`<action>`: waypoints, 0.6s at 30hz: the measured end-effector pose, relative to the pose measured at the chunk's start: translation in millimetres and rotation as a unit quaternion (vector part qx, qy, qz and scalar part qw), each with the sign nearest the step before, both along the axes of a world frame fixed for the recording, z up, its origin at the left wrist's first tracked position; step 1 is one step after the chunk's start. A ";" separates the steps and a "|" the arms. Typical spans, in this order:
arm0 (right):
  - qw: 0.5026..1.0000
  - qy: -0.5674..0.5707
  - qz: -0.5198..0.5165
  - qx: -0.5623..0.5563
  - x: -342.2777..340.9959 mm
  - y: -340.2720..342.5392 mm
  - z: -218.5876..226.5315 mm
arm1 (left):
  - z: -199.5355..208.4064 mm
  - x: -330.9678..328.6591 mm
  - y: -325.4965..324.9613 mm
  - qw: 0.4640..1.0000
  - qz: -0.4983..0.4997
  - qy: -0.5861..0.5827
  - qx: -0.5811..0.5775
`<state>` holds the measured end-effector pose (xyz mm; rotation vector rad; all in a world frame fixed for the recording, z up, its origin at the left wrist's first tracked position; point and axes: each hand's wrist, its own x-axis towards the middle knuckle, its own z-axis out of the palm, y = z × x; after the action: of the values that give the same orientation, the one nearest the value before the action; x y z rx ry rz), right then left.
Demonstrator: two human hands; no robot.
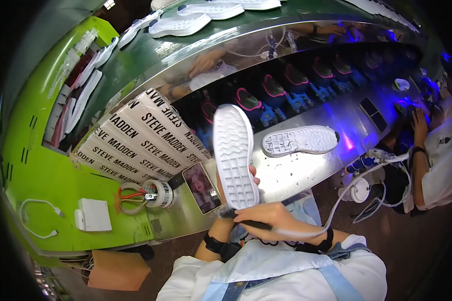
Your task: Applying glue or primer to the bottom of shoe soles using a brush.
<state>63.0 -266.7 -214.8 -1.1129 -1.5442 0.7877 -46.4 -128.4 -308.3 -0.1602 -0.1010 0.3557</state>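
Gripping white sole [234,155] in left hand [255,176] with fingers bent round its right edge, left of second sole [304,140] on metal bench [286,180]. Clamping black-handled tool [253,224] between fingers of right hand [272,214], near held sole's lower end.

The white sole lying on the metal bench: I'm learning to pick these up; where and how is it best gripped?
Probably by its middle, pinching both long edges of the white sole, from above on the near side: it lies flat, lengthwise left to right.
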 end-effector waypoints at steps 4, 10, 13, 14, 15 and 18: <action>0.996 0.056 -0.074 0.005 17.3 15.3 10.1 | 24.7 1.8 23.6 0.986 -0.002 -0.039 0.161; 0.999 0.015 0.049 0.009 46.3 18.5 22.0 | 89.6 19.0 38.2 0.842 -0.041 0.292 0.452; 0.989 -0.121 0.085 0.017 55.0 16.3 32.8 | 86.0 37.5 58.8 0.759 -0.179 0.254 0.572; 0.976 -0.189 0.110 0.018 58.0 10.5 38.2 | 85.4 41.4 58.6 0.633 -0.256 0.267 0.680; 0.981 -0.157 0.108 -0.043 62.3 9.6 47.8 | 96.4 50.7 53.5 0.661 -0.336 0.287 0.607; 0.952 -0.272 0.043 0.133 58.5 12.8 47.9 | 75.8 57.0 62.4 0.683 -0.398 0.230 0.568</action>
<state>121.5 -254.0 -166.8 -1.1186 -2.0993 0.3160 10.6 -66.0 -232.4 1.1241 0.2623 -0.5996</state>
